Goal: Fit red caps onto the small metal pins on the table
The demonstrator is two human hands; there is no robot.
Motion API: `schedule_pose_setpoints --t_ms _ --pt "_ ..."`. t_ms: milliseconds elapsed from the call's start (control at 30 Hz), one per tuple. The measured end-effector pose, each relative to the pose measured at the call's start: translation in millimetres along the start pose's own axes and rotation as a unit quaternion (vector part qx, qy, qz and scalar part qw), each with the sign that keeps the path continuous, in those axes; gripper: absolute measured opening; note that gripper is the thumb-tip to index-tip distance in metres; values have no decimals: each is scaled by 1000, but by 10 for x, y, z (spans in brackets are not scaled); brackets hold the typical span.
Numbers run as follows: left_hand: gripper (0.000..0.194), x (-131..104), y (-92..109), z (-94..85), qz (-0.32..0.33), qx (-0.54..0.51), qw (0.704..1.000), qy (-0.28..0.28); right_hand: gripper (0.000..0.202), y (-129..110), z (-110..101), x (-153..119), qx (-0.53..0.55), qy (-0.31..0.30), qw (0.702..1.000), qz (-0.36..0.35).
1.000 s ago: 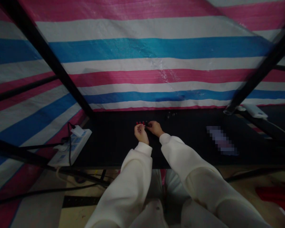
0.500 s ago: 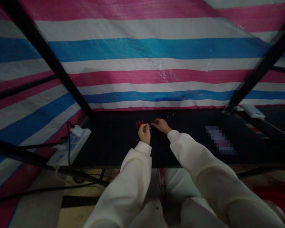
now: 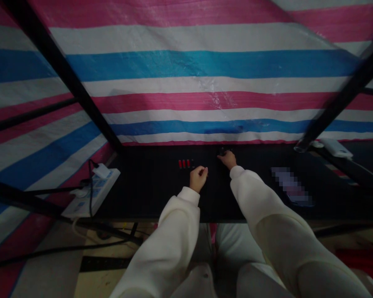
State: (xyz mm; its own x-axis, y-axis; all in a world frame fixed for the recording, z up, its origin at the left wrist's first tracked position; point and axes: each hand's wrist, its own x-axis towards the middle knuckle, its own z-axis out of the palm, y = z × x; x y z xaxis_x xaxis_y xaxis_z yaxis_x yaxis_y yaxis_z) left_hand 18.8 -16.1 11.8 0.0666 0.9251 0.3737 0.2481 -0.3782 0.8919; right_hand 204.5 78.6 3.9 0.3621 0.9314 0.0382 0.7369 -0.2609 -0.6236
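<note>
Three small red cylinder-shaped pieces [image 3: 183, 164] stand in a row on the black tabletop [image 3: 149, 186]. Just right of them is a tiny dark piece [image 3: 192, 164], too small to name. My left hand [image 3: 198, 179] is closed in front and to the right of this row, fingers curled together; whatever may be in them is hidden. Farther back, my right hand [image 3: 228, 159] has its fingertips pinched down at a group of small dark and shiny parts [image 3: 222, 150] near the table's back edge. What the fingertips hold cannot be made out.
A white power strip [image 3: 104, 186] with plugs and cables lies at the left end. On the right is a blurred-out phone-shaped object [image 3: 292, 187], and behind it a white box-like device [image 3: 335, 148]. Black frame poles and a striped sheet [image 3: 186, 99] border the table.
My right hand has moved right and back, from beside my left hand to the small parts. My left hand has shifted right and towards me, uncovering the red pieces.
</note>
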Motion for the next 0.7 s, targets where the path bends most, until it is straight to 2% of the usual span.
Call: schedule_pose_setpoints --t_ms 133,333,433,500,600,700 --pt "26 -14 37 -20 0 -4 1000 2 45 -87 41 14 -12 1 1000 -10" --pt "27 -11 21 -10 -2 -4 1000 8 26 -227 72 -89 -31 24 995 -88" --pt "21 7 13 2 2 -20 1000 23 24 -320 19 -235 -22 42 988 -144" --pt "29 22 21 -1 16 -37 999 35 22 -372 -45 -371 -14 45 980 -194" --pt "41 39 39 -17 57 -35 997 30 18 -408 -152 -599 -15 15 958 -287" --pt "37 39 46 -26 108 3 994 13 14 -383 -236 -800 -28 1 947 -321"
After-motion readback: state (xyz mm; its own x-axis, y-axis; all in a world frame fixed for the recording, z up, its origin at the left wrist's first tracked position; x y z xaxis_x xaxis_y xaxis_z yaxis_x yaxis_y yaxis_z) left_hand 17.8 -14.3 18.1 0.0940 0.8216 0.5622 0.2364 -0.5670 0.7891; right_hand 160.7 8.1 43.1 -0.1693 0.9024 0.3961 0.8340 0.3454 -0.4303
